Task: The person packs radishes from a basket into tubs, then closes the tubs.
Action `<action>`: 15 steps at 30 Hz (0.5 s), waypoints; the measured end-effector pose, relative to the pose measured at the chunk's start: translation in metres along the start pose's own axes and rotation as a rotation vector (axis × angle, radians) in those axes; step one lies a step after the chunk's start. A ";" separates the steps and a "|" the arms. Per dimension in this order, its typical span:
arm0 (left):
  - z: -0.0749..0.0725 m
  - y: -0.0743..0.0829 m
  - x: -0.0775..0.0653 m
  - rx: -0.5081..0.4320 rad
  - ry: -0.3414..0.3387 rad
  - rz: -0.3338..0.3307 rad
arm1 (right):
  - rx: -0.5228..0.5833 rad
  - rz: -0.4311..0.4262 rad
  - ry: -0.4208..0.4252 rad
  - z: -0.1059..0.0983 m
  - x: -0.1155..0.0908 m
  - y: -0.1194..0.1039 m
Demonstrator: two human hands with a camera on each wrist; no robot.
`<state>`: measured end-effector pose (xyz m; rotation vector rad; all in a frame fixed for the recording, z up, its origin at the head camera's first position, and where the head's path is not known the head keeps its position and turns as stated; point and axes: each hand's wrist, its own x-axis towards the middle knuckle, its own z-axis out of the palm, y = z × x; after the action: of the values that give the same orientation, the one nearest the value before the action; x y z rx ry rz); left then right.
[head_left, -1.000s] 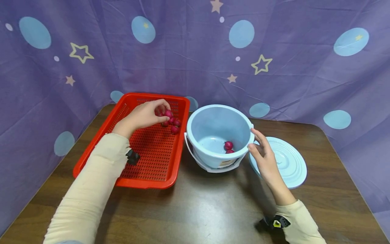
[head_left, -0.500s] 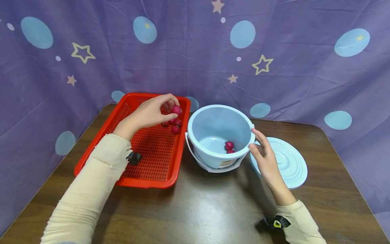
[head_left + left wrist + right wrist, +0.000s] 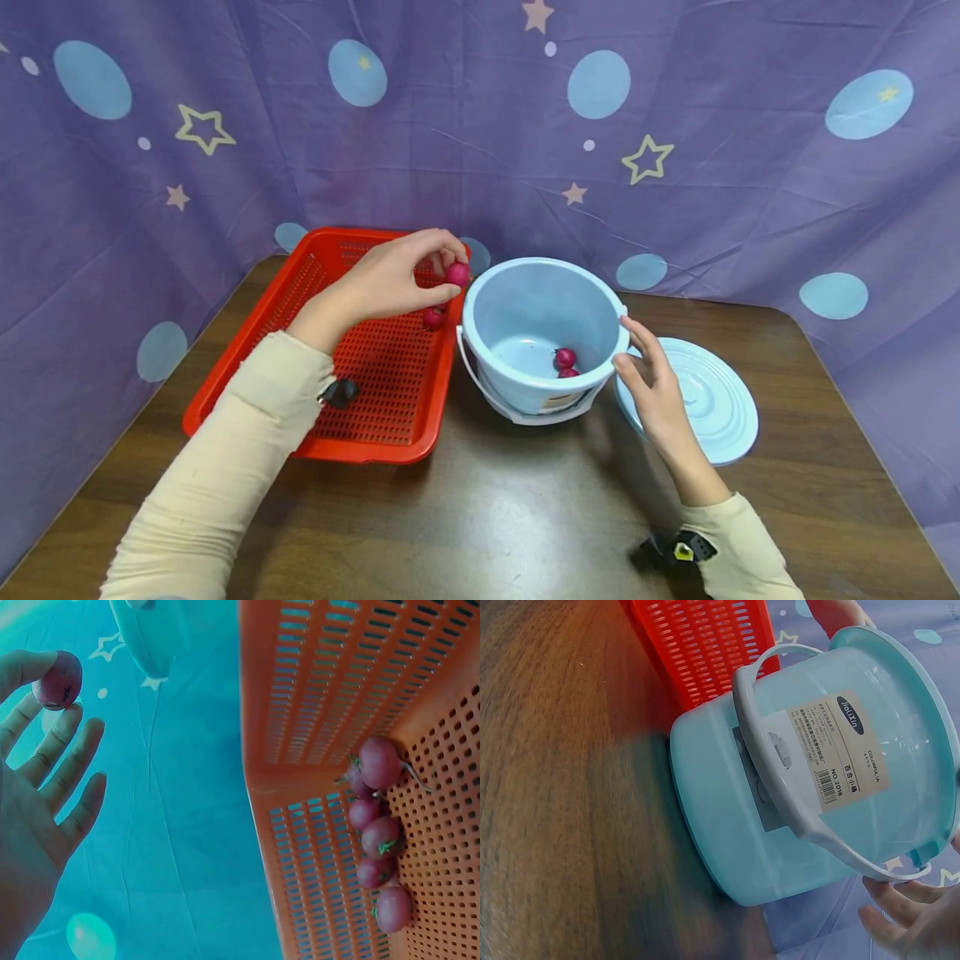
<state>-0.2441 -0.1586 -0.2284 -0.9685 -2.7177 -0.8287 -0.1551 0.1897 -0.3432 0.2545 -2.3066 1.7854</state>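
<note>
My left hand [image 3: 408,279] pinches a radish [image 3: 457,274] between thumb and fingertips, above the red basket's right edge and close to the bucket's rim. In the left wrist view the same small round radish [image 3: 58,681] sits at the fingertips while the other fingers spread loosely. My right hand [image 3: 654,392] holds the right side of the light blue bucket [image 3: 517,383] at its rim, near the handle's joint. Inside the bucket lie two radishes [image 3: 565,358]. Several more radishes [image 3: 381,838] rest in the basket [image 3: 375,400], mostly hidden by the left hand in the head view.
A light blue lid [image 3: 705,400] lies on the wooden table [image 3: 480,517], right of the bucket and partly behind the right hand. The bucket's pale handle [image 3: 780,787] hangs down its front, across a label. A purple patterned cloth [image 3: 480,150] hangs behind the table.
My left hand has lifted the radish from the group in the basket and carried it right, to the basket's edge beside the bucket. The right hand stays at the bucket's rim.
</note>
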 end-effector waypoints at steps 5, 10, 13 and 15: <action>0.004 0.006 0.002 0.040 0.000 0.041 | -0.006 0.003 0.001 0.000 0.000 0.000; 0.007 0.012 0.003 0.049 -0.009 0.064 | -0.011 0.005 0.000 0.000 0.000 0.000; 0.009 0.014 0.004 0.060 -0.031 0.079 | -0.014 0.003 0.004 0.000 0.000 0.000; 0.012 0.016 0.004 0.075 -0.048 0.086 | -0.011 0.000 0.005 0.001 0.000 0.001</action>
<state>-0.2368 -0.1394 -0.2293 -1.0946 -2.7035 -0.6923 -0.1556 0.1892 -0.3439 0.2474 -2.3119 1.7714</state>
